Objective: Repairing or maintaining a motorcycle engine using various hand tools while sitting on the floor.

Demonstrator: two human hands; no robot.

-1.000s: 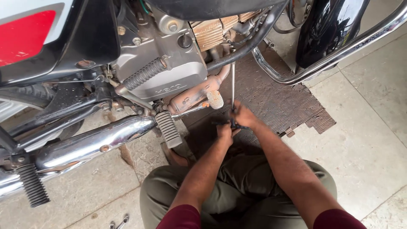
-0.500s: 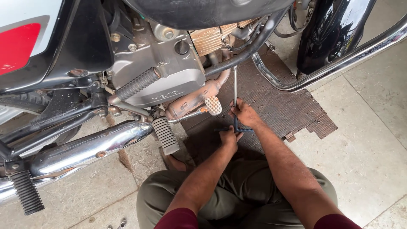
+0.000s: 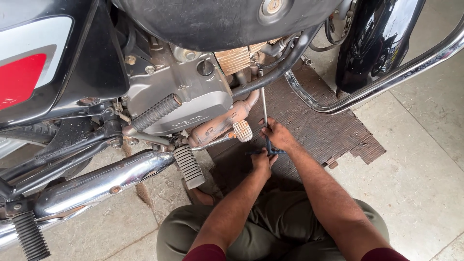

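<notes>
Both hands closed on a long T-handle wrench beside the motorcycle engine, left hand on its crossbar, right hand around the shaft, tip reaching up under the frame tube, above a brown mat.

both hands grip t-handle wrench under motorcycle engine.

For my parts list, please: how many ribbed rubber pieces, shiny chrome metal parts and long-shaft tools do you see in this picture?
Ribbed rubber pieces: 3 (kick lever, footpeg, rear peg)
Chrome parts: 2 (exhaust pipe, crash guard)
Long-shaft tools: 1 (T-handle wrench)
Total: 6
</notes>
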